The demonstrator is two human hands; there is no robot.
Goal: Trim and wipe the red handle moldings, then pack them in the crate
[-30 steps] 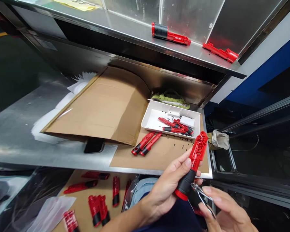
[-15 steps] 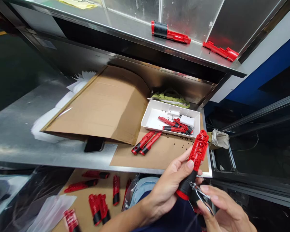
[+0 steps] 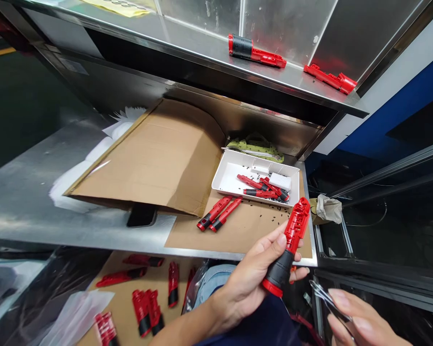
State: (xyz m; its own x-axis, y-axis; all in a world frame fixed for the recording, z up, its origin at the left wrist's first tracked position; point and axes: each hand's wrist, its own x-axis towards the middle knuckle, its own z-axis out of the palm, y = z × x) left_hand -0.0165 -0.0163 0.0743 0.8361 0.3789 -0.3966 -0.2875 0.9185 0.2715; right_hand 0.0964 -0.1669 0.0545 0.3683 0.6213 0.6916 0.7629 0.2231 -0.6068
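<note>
A red plastic housing with a black sleeve is gripped in my left hand, its ribbed inner side facing up and its red tip pointing away from me. To the right, my right hand pinches metal tweezers, whose tips stand apart from the housing. Whether anything small sits between the tips I cannot tell. Beyond my left hand, a white tray holds several red and black housings, white blocks and many tiny black pieces. Two more housings lie on the cardboard sheet in front of it.
Several red and black housings lie on cardboard at lower left. A big cardboard box and a dark phone-like slab occupy the bench. Two housing parts rest on the metal shelf above. Tiny black pieces dot the cardboard sheet.
My right hand has drawn the tweezers away from the black sleeve, down and to the right. My left hand keeps the housing in nearly the same place, turned slightly.
</note>
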